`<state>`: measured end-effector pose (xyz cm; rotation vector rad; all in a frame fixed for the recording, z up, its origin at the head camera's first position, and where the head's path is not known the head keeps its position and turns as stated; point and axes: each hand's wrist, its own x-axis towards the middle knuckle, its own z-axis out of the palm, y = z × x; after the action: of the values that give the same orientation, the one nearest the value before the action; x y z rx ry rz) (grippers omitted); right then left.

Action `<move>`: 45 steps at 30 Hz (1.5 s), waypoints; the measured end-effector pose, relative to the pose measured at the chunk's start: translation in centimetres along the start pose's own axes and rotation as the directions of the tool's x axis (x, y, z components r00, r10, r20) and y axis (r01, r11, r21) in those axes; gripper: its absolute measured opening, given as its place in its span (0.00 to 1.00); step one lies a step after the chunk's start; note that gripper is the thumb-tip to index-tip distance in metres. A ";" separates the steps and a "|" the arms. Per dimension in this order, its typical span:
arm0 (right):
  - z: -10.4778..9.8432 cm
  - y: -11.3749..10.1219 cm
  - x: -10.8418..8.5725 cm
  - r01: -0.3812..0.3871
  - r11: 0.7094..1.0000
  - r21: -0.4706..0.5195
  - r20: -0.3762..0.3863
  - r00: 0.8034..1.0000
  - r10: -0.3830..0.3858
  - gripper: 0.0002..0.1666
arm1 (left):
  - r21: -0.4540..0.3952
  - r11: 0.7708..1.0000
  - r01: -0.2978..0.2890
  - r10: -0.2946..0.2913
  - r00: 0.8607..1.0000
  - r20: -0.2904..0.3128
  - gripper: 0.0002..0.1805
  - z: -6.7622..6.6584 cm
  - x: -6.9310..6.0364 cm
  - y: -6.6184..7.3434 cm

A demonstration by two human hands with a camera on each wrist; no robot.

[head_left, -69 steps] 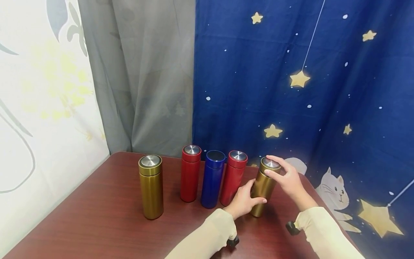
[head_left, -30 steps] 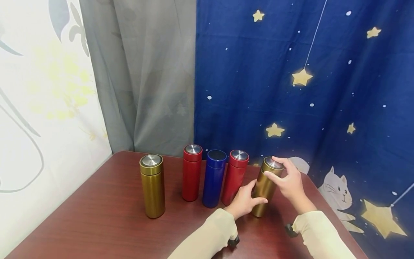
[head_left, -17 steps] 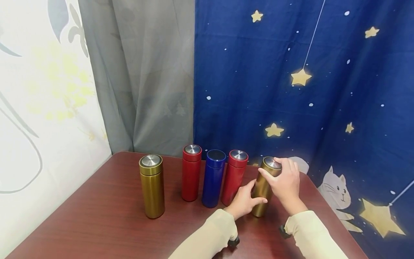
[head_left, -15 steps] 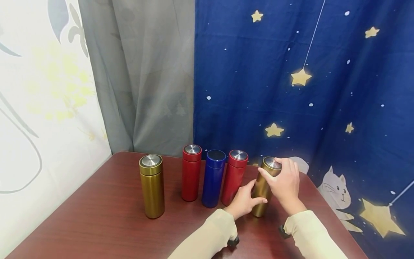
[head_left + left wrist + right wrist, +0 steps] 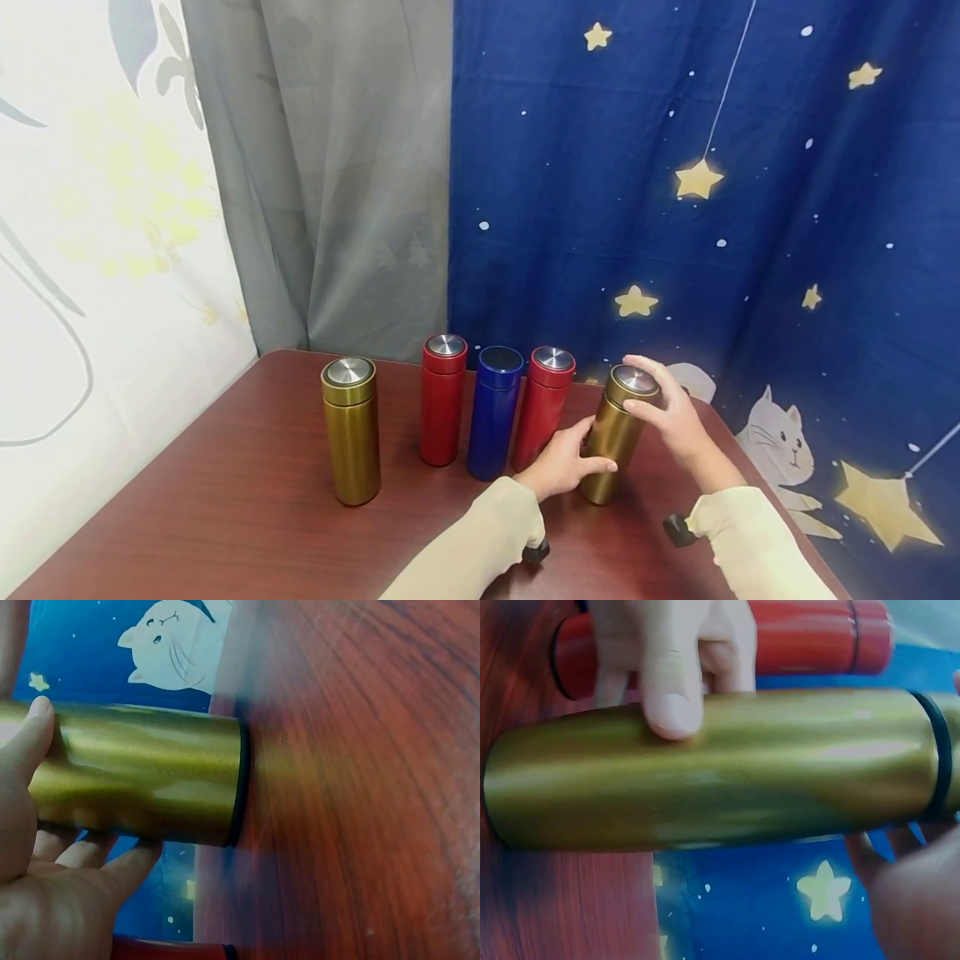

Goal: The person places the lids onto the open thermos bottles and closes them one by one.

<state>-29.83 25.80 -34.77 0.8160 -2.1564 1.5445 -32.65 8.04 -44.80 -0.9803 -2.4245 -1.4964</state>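
Observation:
In the head view a gold thermos (image 5: 617,440) stands upright at the right of the dark red table. My left hand (image 5: 557,465) grips its lower body from the left, thumb in front. The left wrist view shows that thumb and several fingers on opposite sides of the gold body (image 5: 142,772), its base on the table. My right hand (image 5: 673,417) holds the silver-topped lid (image 5: 634,382), thumb in front and fingers behind. A dark ring (image 5: 936,754) marks the seam below the lid in the right wrist view; most of the lid is out of frame there.
Just left of the held thermos stands a red thermos (image 5: 546,404), then a blue one (image 5: 495,421) and another red one (image 5: 442,408). A second gold thermos (image 5: 354,442) stands farther left. Curtains (image 5: 570,208) hang behind the table (image 5: 247,500).
My right hand turned leftward round the lid until half a second ago, then swung back to the right. Its fingers now reach behind the lid again. The left hand stays on the body.

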 end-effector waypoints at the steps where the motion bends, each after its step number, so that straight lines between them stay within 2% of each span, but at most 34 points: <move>1: -0.3 0.1 -0.1 -0.002 1.000 0.024 0.030 1.000 0.001 0.34 | 0.001 1.000 -0.002 0.002 1.000 0.006 0.38 0.0 0.0 0.0; 4: -0.9 0.3 -0.1 -0.015 0.999 0.046 0.078 0.997 0.012 0.33 | 0.001 1.000 0.005 -0.005 1.000 0.018 0.38 -0.1 0.0 0.0; 8: -1.2 0.5 -0.1 0.000 1.000 -0.003 0.079 0.997 0.000 0.33 | -0.011 1.000 0.017 -0.016 1.000 0.018 0.38 -0.1 -0.1 0.0; 12: -1.4 0.3 -0.1 0.025 0.994 -0.108 0.064 0.998 -0.019 0.33 | -0.021 1.000 0.015 -0.015 1.000 0.009 0.38 0.0 -0.1 0.0; 20: -1.1 -0.7 -0.3 0.049 0.955 -0.293 0.015 0.999 -0.046 0.33 | -0.024 1.000 0.010 -0.011 1.000 -0.012 0.37 0.1 -0.1 0.2; 27: -0.9 -0.7 -0.6 0.018 0.890 -0.456 -0.056 0.997 -0.048 0.34 | -0.023 1.000 0.021 -0.022 0.999 -0.029 0.37 0.2 -0.3 0.6; 34: -0.5 0.0 -0.6 0.066 0.849 -0.524 -0.100 0.985 -0.138 0.34 | -0.011 1.000 0.028 -0.028 0.998 -0.054 0.37 0.3 -0.5 0.5; 40: 0.1 0.2 -0.2 0.081 0.799 -0.596 -0.142 0.969 -0.204 0.33 | -0.018 0.999 0.041 -0.042 0.996 -0.074 0.37 0.4 -0.6 0.6; 45: 0.8 0.3 0.0 0.082 0.742 -0.665 -0.189 0.943 -0.274 0.33 | -0.011 0.999 0.033 -0.034 0.995 -0.093 0.37 0.6 -0.7 0.8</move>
<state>-29.97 25.10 -35.33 0.5042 -2.1016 0.6586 -31.49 8.44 -44.86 -0.8560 -2.3824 -1.5298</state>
